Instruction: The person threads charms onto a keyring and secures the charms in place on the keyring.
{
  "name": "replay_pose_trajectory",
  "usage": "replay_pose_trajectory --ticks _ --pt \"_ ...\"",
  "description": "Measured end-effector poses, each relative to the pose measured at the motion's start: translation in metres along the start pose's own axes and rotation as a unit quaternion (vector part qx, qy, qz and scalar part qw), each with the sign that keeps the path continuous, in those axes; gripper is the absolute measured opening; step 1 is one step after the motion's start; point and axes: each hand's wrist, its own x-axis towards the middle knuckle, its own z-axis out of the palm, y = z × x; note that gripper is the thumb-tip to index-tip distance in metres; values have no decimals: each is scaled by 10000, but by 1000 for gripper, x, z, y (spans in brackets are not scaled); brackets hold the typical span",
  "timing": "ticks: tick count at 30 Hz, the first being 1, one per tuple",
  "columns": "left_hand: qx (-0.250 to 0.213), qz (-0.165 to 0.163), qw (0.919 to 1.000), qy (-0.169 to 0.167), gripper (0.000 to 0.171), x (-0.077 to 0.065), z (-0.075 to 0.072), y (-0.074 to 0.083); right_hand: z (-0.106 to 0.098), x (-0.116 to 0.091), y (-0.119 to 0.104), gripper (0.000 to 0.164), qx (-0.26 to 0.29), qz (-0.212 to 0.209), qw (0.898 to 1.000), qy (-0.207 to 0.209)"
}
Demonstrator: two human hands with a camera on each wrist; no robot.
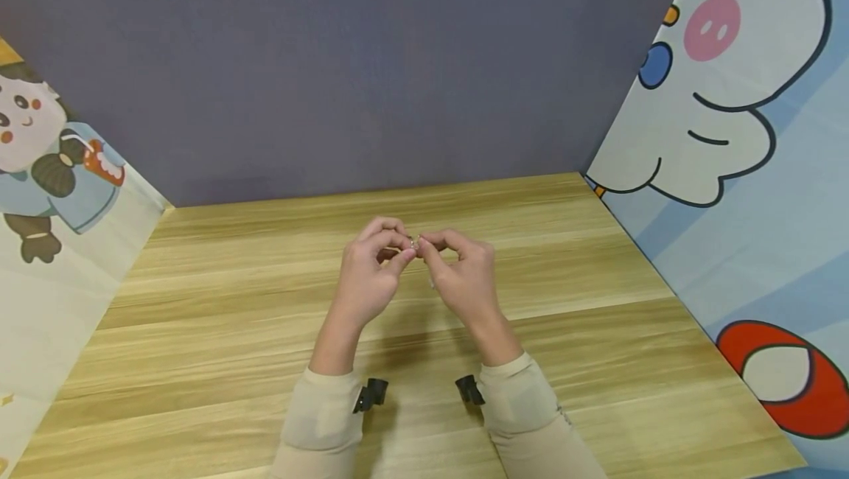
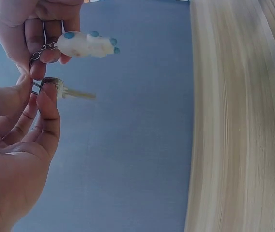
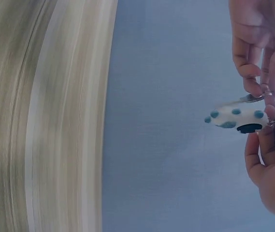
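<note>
Both hands meet over the middle of the wooden table, fingertips almost touching. The left hand (image 1: 368,273) pinches a small metal key ring (image 2: 36,87) between thumb and fingers. A key (image 2: 77,93) sticks out past its fingertips in the left wrist view. The right hand (image 1: 467,273) pinches the short metal chain (image 2: 43,50) of a keychain. From that chain hangs a white charm (image 2: 84,44) with blue-green spots, and the right wrist view shows a dark patch on the charm's side. Fingers partly hide the place where ring and chain come together.
The wood-grain table (image 1: 232,331) spreads around the hands. A grey-blue panel (image 1: 371,74) stands along its back edge. Cartoon-printed walls rise at the left (image 1: 60,302) and right (image 1: 696,243). Black wrist mounts (image 1: 371,394) sit by the light sleeves (image 1: 325,413).
</note>
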Motion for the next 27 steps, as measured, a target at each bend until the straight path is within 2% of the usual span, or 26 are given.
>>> replay_pose_trajectory --ticks 8,19,23,27 --pt "-145 -9 9999 -17 10 0 -1 1 0 0 -1 6 17 -73 10000 9" --pt "-118 36 9999 -63 12 -1 -2 1 -2 0 -3 7 11 -6 10000 -41" --pt "-88 109 9998 -164 13 -1 -3 -1 -2 -1 -3 7 66 35 9999 -81" --pt "-236 59 9990 -375 13 -3 -4 -3 -2 -1 -2 6 51 -116 9999 -106"
